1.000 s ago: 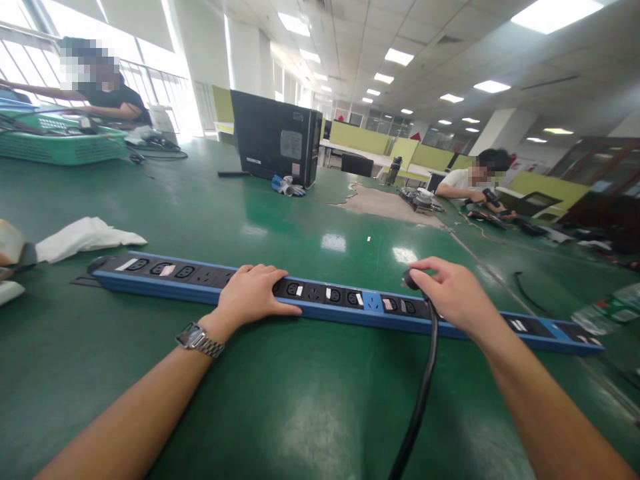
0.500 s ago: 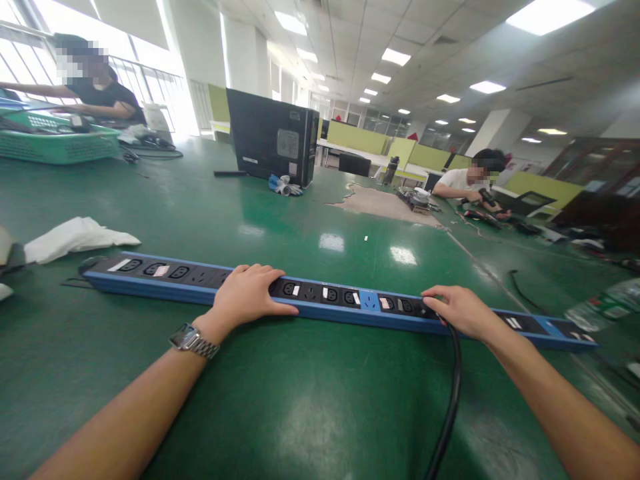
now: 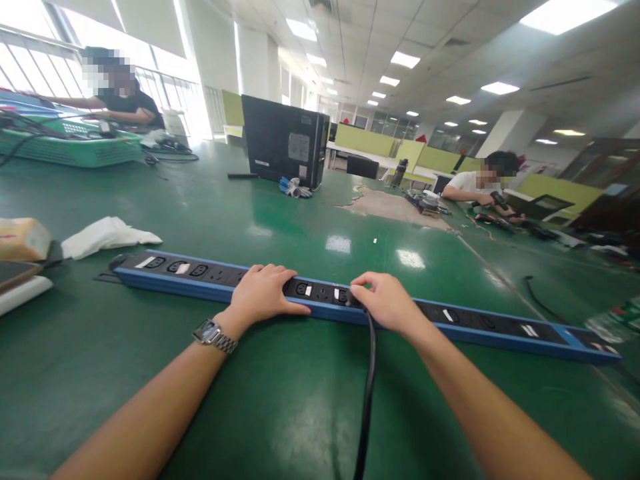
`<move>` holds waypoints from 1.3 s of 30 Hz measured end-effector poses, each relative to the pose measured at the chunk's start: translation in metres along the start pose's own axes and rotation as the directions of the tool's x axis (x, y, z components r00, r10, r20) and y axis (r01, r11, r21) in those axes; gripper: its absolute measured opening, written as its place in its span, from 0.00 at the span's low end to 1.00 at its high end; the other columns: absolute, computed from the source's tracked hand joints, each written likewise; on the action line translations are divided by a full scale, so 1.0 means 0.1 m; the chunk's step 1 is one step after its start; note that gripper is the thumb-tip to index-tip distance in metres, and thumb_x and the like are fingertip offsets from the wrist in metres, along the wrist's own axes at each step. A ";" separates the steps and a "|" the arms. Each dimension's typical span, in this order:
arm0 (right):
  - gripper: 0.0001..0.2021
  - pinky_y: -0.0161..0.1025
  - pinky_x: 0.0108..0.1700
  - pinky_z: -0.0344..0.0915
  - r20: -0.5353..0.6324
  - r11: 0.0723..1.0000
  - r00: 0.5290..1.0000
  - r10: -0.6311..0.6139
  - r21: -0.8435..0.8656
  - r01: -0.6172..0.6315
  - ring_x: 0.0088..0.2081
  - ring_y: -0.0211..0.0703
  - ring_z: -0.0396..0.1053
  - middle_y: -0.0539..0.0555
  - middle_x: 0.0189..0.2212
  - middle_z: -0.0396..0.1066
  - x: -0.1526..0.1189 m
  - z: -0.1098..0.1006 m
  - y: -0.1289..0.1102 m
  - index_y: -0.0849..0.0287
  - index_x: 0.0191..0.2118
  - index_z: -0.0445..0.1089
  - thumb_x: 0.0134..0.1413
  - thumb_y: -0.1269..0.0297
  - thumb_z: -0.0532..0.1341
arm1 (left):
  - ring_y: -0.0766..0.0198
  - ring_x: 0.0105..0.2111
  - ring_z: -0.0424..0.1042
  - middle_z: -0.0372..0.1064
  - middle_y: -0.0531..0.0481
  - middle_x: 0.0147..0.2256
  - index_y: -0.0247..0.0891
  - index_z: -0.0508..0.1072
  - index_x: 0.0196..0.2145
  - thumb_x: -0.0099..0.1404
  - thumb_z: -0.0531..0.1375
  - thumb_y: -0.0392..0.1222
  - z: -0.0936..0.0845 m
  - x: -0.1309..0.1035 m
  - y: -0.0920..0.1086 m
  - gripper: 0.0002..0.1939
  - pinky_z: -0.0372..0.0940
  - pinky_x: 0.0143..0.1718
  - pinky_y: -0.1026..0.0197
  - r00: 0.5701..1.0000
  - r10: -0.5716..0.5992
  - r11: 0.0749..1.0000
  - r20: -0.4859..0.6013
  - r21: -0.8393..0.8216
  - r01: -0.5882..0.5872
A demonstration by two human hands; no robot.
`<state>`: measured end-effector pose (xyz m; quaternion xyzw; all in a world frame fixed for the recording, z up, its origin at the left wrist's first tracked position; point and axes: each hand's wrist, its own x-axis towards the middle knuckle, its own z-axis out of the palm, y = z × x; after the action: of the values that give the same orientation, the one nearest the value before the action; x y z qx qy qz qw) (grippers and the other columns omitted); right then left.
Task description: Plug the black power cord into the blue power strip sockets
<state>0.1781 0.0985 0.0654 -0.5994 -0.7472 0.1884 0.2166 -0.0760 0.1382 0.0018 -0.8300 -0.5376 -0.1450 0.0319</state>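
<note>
- Your left hand, half open, clasps the strip on the table; press evenly.
- Your right hand, nearly closed, pinches the cord over the strip; square its end.

A long, narrow power strip with a blue casing and a black face lies flat across the green table, slanting slightly down to the right. Rows of sockets face up, several beside small white or pinkish labels. A thick black cable runs from the right hand, at the strip's middle, toward the lower edge; its plug is hidden.
</note>
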 end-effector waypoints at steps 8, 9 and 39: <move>0.14 0.39 0.43 0.64 0.041 0.987 0.997 0.071 -0.146 -0.064 0.41 0.49 0.73 0.58 0.38 0.77 0.41 0.44 -0.32 0.58 0.37 0.77 0.53 0.62 0.55 | 0.47 0.45 0.71 0.75 0.42 0.45 0.40 0.74 0.49 0.45 0.57 0.78 0.01 -0.01 0.00 0.45 0.59 0.50 0.48 1.000 0.002 1.000 -0.009 -0.002 -0.002; 0.14 0.40 0.42 0.64 0.056 0.981 0.995 0.079 -0.184 -0.067 0.42 0.50 0.74 0.59 0.38 0.77 0.41 0.45 -0.36 0.58 0.37 0.77 0.53 0.62 0.55 | 0.47 0.45 0.71 0.75 0.43 0.44 0.40 0.74 0.49 0.45 0.57 0.78 0.01 -0.01 0.00 0.45 0.59 0.50 0.48 1.000 0.002 1.000 -0.007 -0.001 -0.002; 0.18 0.36 0.30 0.58 -0.031 0.985 0.993 0.115 -0.122 -0.118 0.27 0.42 0.69 0.52 0.23 0.73 -0.12 -0.23 0.61 0.61 0.42 0.77 0.54 0.57 0.55 | 0.45 0.46 0.71 0.75 0.41 0.46 0.41 0.74 0.50 0.46 0.55 0.78 -0.04 -0.02 0.04 0.45 0.59 0.49 0.47 1.000 -0.009 1.000 0.017 -0.012 0.009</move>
<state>0.2425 0.0996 0.0503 -0.6566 -0.7184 0.1469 0.1766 -0.0743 0.1338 0.0050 -0.8288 -0.5409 -0.1414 0.0219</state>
